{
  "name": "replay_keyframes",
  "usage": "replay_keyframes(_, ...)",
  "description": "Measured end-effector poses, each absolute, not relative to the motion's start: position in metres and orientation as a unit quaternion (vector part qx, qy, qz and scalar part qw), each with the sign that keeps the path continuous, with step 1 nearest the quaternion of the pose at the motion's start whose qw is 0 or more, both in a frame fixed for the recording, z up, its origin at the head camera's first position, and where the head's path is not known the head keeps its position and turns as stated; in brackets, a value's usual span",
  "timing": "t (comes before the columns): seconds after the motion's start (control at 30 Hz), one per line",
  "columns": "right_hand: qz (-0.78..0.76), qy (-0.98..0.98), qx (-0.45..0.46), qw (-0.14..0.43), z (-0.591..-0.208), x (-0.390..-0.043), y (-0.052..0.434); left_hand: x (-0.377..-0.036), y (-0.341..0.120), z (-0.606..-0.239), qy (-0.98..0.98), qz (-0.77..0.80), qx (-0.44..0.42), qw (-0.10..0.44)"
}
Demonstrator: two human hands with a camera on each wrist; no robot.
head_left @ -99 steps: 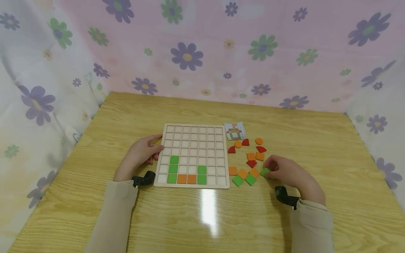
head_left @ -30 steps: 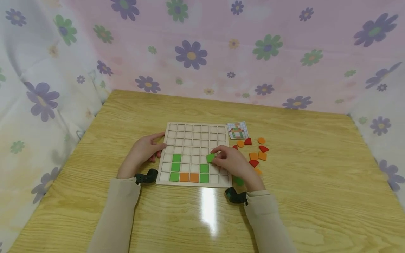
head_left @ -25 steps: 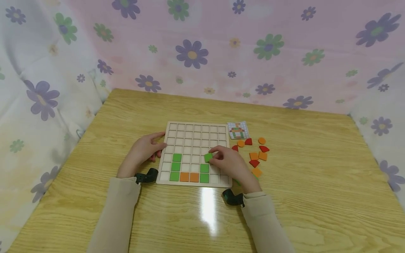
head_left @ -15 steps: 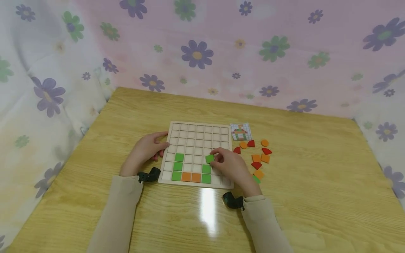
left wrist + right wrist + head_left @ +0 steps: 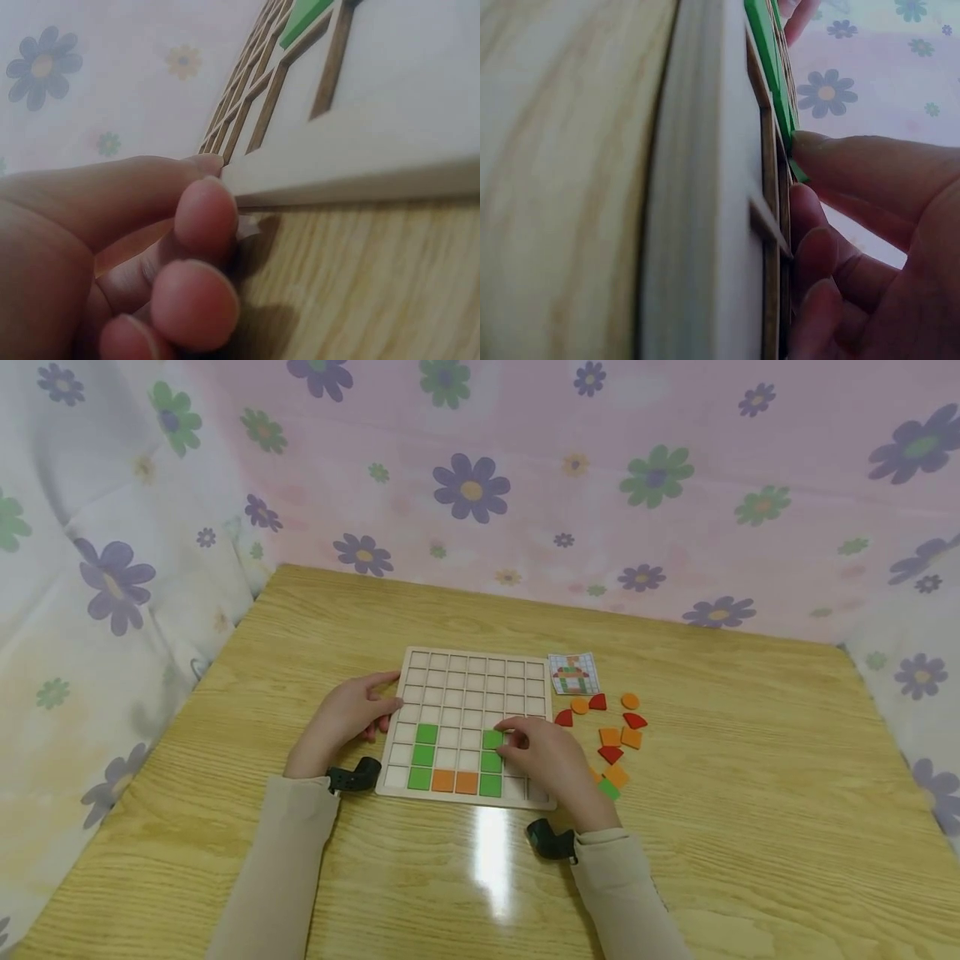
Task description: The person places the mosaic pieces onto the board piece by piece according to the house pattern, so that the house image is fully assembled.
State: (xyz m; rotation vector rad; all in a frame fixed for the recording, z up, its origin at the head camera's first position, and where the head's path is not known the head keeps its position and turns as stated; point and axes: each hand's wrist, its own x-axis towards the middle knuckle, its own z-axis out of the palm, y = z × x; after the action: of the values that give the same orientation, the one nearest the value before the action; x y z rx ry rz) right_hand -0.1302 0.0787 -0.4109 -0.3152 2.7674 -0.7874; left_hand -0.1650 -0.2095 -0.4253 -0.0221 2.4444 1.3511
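Observation:
A wooden grid board [image 5: 472,677] lies on the table, with green square tiles [image 5: 423,756] in a left column and orange square tiles [image 5: 454,782] along the bottom row. My left hand [image 5: 341,722] holds the board's left edge; its thumb rests on the rim and other fingers curl beside it, as the left wrist view shows. My right hand [image 5: 551,760] is over the board's right part. Its thumb and index finger pinch a green square tile [image 5: 492,740], which lies at the top of the right green column. In the right wrist view the thumb touches green.
Right of the board lie loose pieces: red quarter-circles [image 5: 634,721], orange discs [image 5: 630,701], orange squares [image 5: 632,738] and a green square [image 5: 609,788]. A small pattern card [image 5: 573,674] lies by the board's upper right corner. Flowered curtains [image 5: 525,485] enclose the table.
My right hand picked up a green tile from the loose pieces, carried it left over the board and lowered it into the cell above the right green column. The left hand stays at the edge.

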Motion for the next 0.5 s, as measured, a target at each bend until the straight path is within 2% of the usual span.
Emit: replay_keyframes(0.5,-0.279,0.938,-0.154,0.136,-0.405,-0.130,0.090,-0.165,-0.208,-0.425,0.868,0.464,-0.010,0.177)
